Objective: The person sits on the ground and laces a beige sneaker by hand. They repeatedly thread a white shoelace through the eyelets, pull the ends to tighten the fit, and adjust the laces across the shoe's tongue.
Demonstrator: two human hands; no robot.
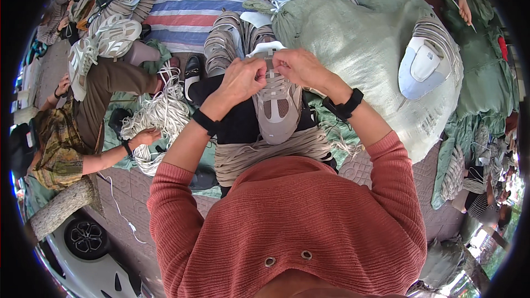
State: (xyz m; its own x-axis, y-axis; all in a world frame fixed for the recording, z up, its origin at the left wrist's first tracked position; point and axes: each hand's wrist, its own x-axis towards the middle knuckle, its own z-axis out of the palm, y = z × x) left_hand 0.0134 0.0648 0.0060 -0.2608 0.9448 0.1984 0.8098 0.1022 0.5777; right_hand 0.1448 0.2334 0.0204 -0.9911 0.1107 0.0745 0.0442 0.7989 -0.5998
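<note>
A grey-beige shoe upper (274, 115) with mesh panels rests on my lap, toe toward me. Light laces (273, 89) cross its front in rows. At the left edge of its top eyelets, my left hand (243, 81) is closed in a pinch. My right hand (303, 70) pinches opposite it, close to the tongue. Both sets of fingertips appear to grip the shoelace, though the ends are mostly hidden. Below the toe, a thick bundle of beige laces (243, 160) lies across my lap.
Stacked shoe uppers (221, 46) stand just beyond my knees. At right, a big pale-green sack (375, 66) carries another stack of uppers (428, 66). A heap of white laces (157, 115) lies at left, with a co-worker's hand (146, 136) on it. A striped sheet (193, 5) spreads ahead.
</note>
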